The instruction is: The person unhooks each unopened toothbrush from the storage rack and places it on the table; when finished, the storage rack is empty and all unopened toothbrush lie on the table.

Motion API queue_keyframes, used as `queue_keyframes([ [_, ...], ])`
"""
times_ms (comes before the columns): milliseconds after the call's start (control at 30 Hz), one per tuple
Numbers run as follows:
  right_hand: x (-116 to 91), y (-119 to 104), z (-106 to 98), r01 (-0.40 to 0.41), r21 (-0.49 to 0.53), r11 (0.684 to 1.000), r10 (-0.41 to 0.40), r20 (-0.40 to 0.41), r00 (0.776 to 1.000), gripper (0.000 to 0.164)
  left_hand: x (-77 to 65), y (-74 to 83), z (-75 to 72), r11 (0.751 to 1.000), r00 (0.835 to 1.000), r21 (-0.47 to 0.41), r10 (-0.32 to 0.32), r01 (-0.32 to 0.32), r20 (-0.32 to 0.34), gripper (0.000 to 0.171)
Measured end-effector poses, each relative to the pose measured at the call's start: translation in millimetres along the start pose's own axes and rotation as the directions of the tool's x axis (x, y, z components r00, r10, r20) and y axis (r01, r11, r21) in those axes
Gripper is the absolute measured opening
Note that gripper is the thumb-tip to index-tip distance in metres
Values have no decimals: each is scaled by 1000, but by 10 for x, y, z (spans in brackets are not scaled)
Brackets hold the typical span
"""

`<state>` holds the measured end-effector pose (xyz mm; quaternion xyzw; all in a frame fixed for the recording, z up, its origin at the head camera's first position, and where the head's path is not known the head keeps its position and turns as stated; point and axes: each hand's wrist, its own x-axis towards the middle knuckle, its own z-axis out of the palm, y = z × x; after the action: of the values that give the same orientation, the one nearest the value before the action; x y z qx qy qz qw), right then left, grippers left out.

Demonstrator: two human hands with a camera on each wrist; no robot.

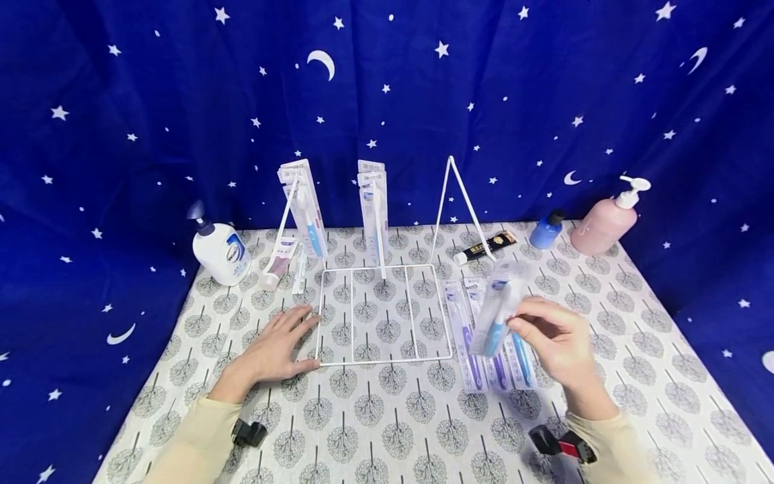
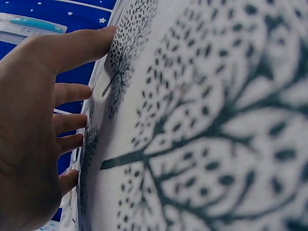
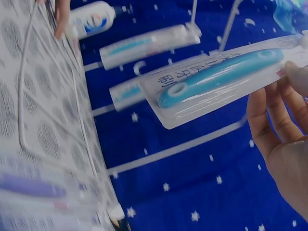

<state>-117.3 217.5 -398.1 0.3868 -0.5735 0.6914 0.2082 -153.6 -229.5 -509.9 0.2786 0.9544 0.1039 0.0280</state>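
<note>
My right hand pinches a packaged toothbrush with a blue handle, raised above the tabletop. Below it, several packaged toothbrushes, purple and blue, lie side by side to the right of a white wire rack. Spread and nearly straight, the fingers of my left hand rest at the rack's left edge; whether they touch the wire is hard to tell. Packaged toothbrushes hang on the rack's left arm and middle arm. Its right arm carries none.
A white pump bottle, a toothpaste tube and a small slim pack are at left. Behind the right side lie a black toothpaste tube, a blue bottle and a pink pump bottle. A blue starry curtain hangs behind.
</note>
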Motion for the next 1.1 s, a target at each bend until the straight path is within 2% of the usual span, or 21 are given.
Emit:
queue_keyframes([
  [267, -90, -33, -396, -112, -21, 994, 107, -142, 984, 24, 11, -20, 1, 1000, 1000, 4, -2, 2, -4, 87],
  [400, -145, 21, -565, -175, -84, 981, 157, -192, 969, 22, 11, -21, 3, 1000, 1000, 4, -4, 4, 2, 87],
  [467, -176, 54, -644, -228, -142, 963, 193, -223, 955, 19, 9, -17, 3, 1000, 1000, 6, -6, 6, 7, 87],
  [567, -222, 104, -753, -342, -257, 904, 270, -277, 922, 17, 7, -9, 2, 1000, 1000, 4, -8, 8, 8, 87],
  [700, -290, 189, -885, -450, -479, 754, 336, -309, 890, 17, 4, -11, 14, 1000, 1000, 5, -4, 4, 5, 87],
  [800, -333, 256, -955, -486, -567, 665, 376, -308, 874, 17, 3, -12, 19, 1000, 1000, 6, -3, 3, 5, 87],
  [900, -362, 301, -986, -522, -573, 632, 421, -312, 852, 18, 4, -12, 14, 1000, 1000, 6, -2, 2, 1, 87],
  [1000, -405, 342, -1014, -569, -571, 592, 468, -331, 819, 19, 9, -8, 8, 1000, 1000, 2, -7, 7, 5, 87],
  [1100, -487, 423, -1075, -629, -554, 546, 530, -353, 771, 23, 10, -13, 5, 1000, 1000, 6, -11, 11, 13, 87],
])
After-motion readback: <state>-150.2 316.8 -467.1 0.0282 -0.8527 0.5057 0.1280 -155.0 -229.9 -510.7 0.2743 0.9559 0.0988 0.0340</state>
